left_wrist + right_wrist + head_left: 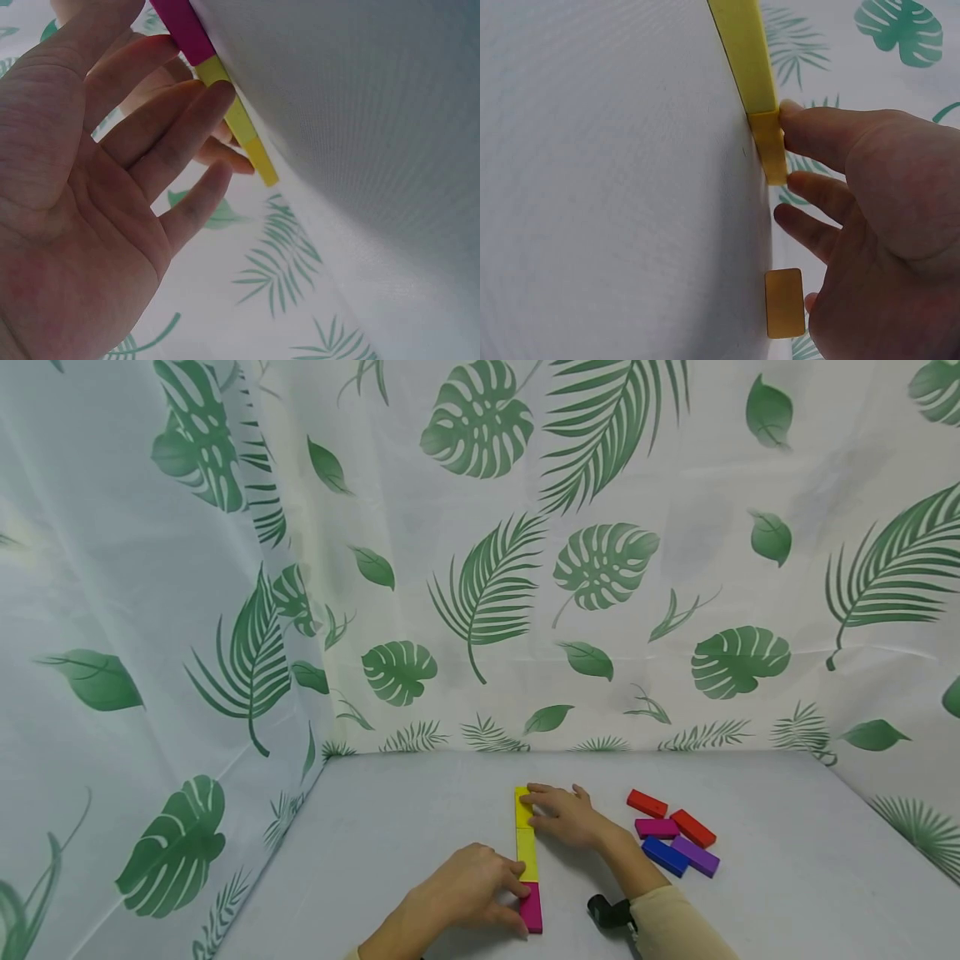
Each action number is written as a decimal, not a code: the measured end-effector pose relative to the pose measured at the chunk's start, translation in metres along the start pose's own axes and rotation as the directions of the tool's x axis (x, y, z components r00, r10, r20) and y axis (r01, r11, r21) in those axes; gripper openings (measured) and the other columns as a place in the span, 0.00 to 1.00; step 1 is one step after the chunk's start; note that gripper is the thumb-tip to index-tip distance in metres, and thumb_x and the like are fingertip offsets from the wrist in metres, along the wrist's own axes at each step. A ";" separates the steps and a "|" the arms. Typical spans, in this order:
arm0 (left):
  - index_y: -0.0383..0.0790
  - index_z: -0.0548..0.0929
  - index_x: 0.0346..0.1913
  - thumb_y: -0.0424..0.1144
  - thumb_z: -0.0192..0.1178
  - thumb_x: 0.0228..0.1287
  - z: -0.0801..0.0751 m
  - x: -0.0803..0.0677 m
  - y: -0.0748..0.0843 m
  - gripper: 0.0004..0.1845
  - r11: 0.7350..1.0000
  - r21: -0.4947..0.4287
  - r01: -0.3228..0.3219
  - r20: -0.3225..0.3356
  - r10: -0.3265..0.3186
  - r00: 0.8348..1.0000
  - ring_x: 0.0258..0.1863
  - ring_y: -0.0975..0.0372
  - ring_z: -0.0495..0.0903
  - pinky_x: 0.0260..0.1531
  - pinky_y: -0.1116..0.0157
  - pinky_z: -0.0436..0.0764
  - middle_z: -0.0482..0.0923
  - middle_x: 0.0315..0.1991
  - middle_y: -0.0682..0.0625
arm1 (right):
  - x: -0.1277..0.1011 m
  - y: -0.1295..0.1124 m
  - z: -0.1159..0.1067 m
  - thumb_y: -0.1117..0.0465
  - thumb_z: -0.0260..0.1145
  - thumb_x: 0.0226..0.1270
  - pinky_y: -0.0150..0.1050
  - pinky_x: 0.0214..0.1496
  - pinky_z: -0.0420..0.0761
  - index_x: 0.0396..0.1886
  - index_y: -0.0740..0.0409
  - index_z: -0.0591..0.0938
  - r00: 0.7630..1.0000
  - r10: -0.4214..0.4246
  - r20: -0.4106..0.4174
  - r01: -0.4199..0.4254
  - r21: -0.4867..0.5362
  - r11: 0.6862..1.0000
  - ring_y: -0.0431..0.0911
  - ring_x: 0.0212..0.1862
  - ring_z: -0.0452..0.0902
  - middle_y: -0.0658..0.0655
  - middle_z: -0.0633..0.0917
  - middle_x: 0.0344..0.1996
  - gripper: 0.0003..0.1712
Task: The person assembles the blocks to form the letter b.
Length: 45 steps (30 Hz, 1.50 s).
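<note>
I see a row of 3 blocks laid end to end on the bench, running from the near edge toward the back, just right of the bench's middle: a far yellow block (522,807), a middle yellow block (527,854) and a near magenta block (531,907). They touch end to end in one straight line.

My right hand (566,816) rests beside the far yellow block, its fingers straight and its fingertips (791,112) pressing that block's side, which I judge keeps the far end in line. My left hand (465,889) lies at the near end, fingers fairly straight, its fingertips (221,88) touching the row where the middle yellow and magenta blocks meet, probably to steady it from the opposite side. Neither grip is closed round a block; both are flat, pushing contacts.

Toward the bench's right edge sits a loose cluster of 5 spare blocks: 2 red (647,803), (692,827), another magenta (656,827), a blue (664,856) and a purple (695,856), some touching.

The bench (390,827) is covered in plain pale grey cloth. A white curtain (480,568) printed with green leaves hangs behind and on both sides.
</note>
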State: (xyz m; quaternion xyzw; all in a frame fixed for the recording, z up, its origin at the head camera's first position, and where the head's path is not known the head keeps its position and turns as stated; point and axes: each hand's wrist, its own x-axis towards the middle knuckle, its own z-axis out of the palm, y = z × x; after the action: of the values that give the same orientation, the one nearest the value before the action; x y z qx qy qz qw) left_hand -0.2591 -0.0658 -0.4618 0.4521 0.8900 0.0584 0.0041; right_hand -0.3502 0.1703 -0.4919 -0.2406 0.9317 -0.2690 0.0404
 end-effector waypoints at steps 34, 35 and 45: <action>0.62 0.92 0.51 0.66 0.76 0.52 0.000 0.000 -0.001 0.24 1.000 -0.021 0.007 -0.005 -0.007 1.000 0.51 0.71 0.85 0.51 0.70 0.81 0.88 0.56 0.61 | -0.008 0.005 -0.013 0.51 0.68 0.73 0.74 0.78 0.46 0.72 0.53 0.77 0.993 -0.011 -0.117 0.005 -0.056 0.998 0.57 0.77 0.66 0.58 0.76 0.74 0.31; 0.62 0.92 0.51 0.66 0.76 0.52 0.001 0.000 -0.001 0.24 1.000 -0.013 0.000 -0.014 -0.001 1.000 0.50 0.71 0.86 0.51 0.71 0.81 0.88 0.55 0.61 | -0.009 0.006 -0.015 0.51 0.69 0.73 0.74 0.78 0.48 0.73 0.54 0.77 0.992 -0.017 -0.121 0.011 -0.051 0.999 0.58 0.77 0.66 0.59 0.75 0.74 0.31; 0.61 0.92 0.51 0.66 0.76 0.52 0.003 0.000 -0.002 0.25 1.000 0.016 -0.014 -0.031 0.015 0.999 0.50 0.71 0.86 0.49 0.72 0.80 0.88 0.55 0.60 | -0.017 0.009 -0.026 0.49 0.68 0.74 0.68 0.73 0.69 0.74 0.51 0.76 0.991 0.038 -0.128 -0.033 0.039 0.999 0.61 0.76 0.67 0.58 0.74 0.74 0.32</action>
State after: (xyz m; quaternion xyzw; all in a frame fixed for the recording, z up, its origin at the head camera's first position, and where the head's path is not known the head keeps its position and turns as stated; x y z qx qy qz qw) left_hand -0.2603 -0.0664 -0.4654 0.4575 0.8872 0.0585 -0.0136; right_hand -0.3449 0.1975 -0.4755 -0.2054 0.9313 -0.3005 -0.0107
